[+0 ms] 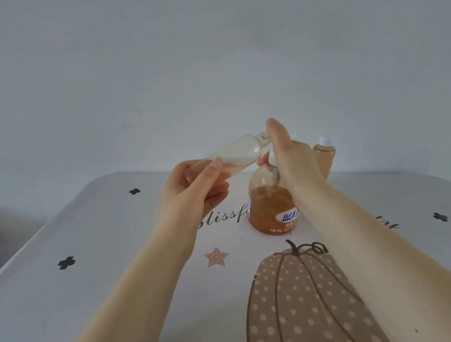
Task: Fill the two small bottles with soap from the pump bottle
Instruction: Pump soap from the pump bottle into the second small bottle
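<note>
Head view showed the left hand (193, 192) gripping a small clear bottle (234, 155), tilted with its open neck raised toward the pump bottle (271, 207) of orange soap on the table (91, 262). Right hand (288, 155) lay flat over the pump top, fingers straight. Behind it stood a second small bottle (325, 157), capped and full

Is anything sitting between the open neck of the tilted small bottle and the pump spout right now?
Nothing visible does. The left hand holds the small bottle tilted, neck right at the pump head, where the right hand presses. That hand hides the spout tip, so the exact meeting point cannot be seen.
</note>
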